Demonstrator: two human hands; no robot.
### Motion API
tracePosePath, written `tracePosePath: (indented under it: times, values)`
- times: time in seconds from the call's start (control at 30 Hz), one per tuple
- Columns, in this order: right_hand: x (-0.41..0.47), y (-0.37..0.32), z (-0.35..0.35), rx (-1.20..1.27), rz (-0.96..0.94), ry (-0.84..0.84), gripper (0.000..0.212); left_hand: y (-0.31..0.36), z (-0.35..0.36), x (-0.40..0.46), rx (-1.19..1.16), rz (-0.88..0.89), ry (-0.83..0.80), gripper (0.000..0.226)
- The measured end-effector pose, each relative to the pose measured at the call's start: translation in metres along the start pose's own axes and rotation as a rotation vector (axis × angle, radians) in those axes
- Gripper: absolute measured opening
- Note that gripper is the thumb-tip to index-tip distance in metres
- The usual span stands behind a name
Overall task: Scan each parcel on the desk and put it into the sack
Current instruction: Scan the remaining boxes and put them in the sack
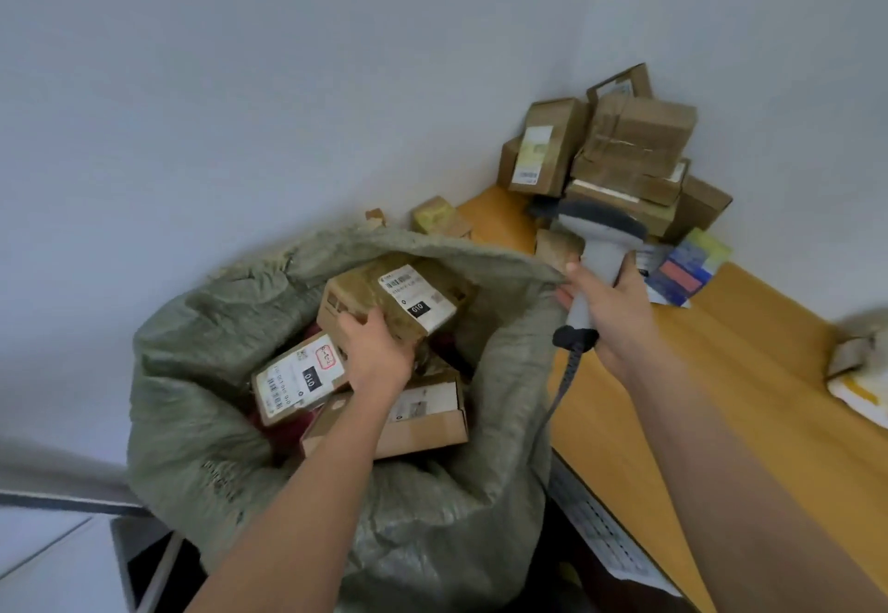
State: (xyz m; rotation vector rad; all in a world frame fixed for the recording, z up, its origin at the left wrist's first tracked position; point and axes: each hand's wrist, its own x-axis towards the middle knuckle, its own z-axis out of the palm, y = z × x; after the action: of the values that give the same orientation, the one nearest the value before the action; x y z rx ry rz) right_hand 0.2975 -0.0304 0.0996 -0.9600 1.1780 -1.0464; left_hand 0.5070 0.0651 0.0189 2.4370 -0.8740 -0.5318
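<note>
Two hands at work, frame centre. Left hand (379,348) grips a brown cardboard parcel (399,300) w/ fingers curled over its near edge, holding it inside the mouth of the green woven sack (202,420), white label w/ barcode and "010" facing up. Sack fills lower-centre of frame; approx 2 more labelled boxes (300,379) lie in it just below the held one. Right hand (610,319), centre-right, is wrapped round the grey handle of a barcode scanner (596,247), head pointing up, cable hanging down from its base. Same hand touches the sack's rim. Orange-wood desk (721,396) runs along right side; a stack of brown parcels (620,156) sits in the upper-right corner against the wall, coloured papers (682,271) beside it.
</note>
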Motion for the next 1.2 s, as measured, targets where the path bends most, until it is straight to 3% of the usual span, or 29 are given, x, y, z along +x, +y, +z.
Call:
tracePosePath:
  times: [0.2,0.4,0.47,0.57,0.67,0.77,0.87,1.03,1.2]
  values:
    - [0.038,-0.011,-0.053,-0.021,0.085,0.095,0.033,0.052,0.021,-0.009,0.050,0.169,0.199,0.035]
    - [0.096,-0.024,-0.111,-0.172,0.091,0.151,0.031,0.132,0.059,-0.005,-0.126,0.552,0.331,0.024]
    - [0.118,-0.026,-0.132,-0.205,0.104,0.150,0.030,0.168,0.081,-0.006,-0.107,0.662,0.301,0.020]
    - [0.153,-0.024,-0.161,-0.264,0.113,0.117,0.029,0.210,0.135,-0.003,0.035,0.750,0.054,0.020]
    - [0.187,-0.014,-0.184,-0.298,0.133,0.088,0.029,0.233,0.198,0.012,0.206,0.604,-0.292,0.034]
    - [0.219,0.000,-0.204,-0.304,0.180,0.040,0.028,0.246,0.251,0.035,0.383,0.516,-0.445,0.059]
    - [0.241,0.016,-0.224,-0.344,0.199,0.010,0.028,0.250,0.289,0.058,0.476,0.491,-0.415,0.081]
    - [0.257,0.041,-0.251,-0.353,0.240,-0.053,0.022,0.235,0.326,0.074,0.665,0.522,-0.376,0.098]
    - [0.258,0.051,-0.254,-0.335,0.293,-0.074,0.030,0.202,0.336,0.048,0.747,0.749,-0.226,0.107]
